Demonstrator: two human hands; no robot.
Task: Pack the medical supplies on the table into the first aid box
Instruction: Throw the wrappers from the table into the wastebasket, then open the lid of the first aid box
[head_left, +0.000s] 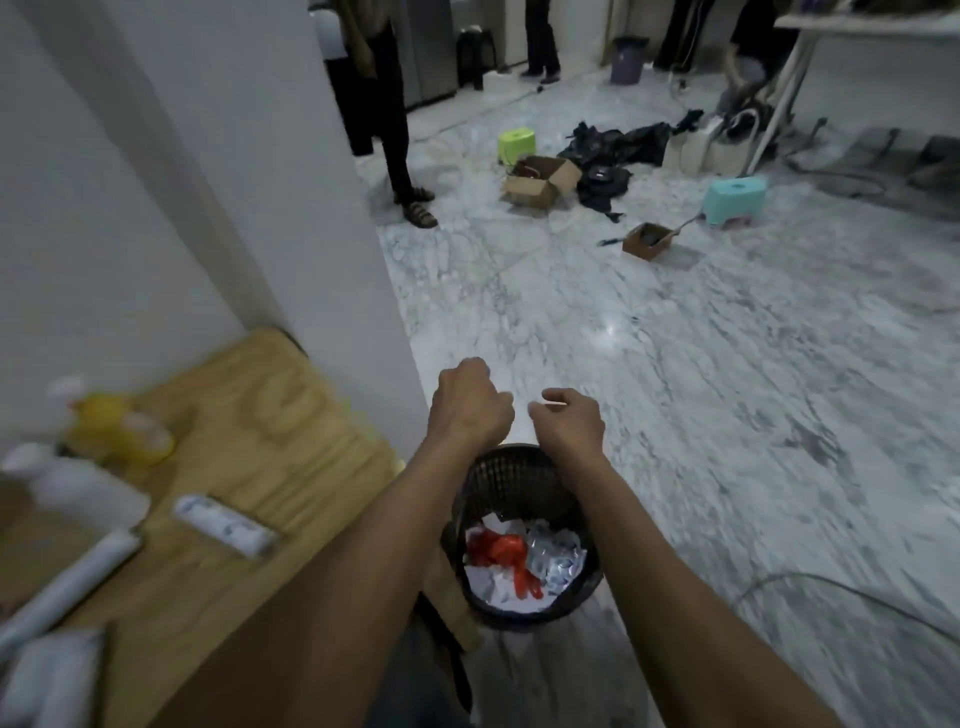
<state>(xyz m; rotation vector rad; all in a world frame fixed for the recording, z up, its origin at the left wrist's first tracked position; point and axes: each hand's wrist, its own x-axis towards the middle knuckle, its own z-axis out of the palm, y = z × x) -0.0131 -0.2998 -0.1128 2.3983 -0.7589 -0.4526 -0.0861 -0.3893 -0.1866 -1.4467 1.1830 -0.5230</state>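
Hands are held out over a black bin (524, 499) at 6 o'clock. Left hand (470, 402) is curled into a fist; whether anything is held cannot be told. Right hand (569, 423) is loosely curled, apparently empty. Supplies (223, 525) lie blurred on the worktop (291, 467) at 8 o'clock.

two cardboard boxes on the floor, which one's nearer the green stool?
The larger cardboard box, flaps open, just below the green stool. The smaller box sits nearer the teal stool.
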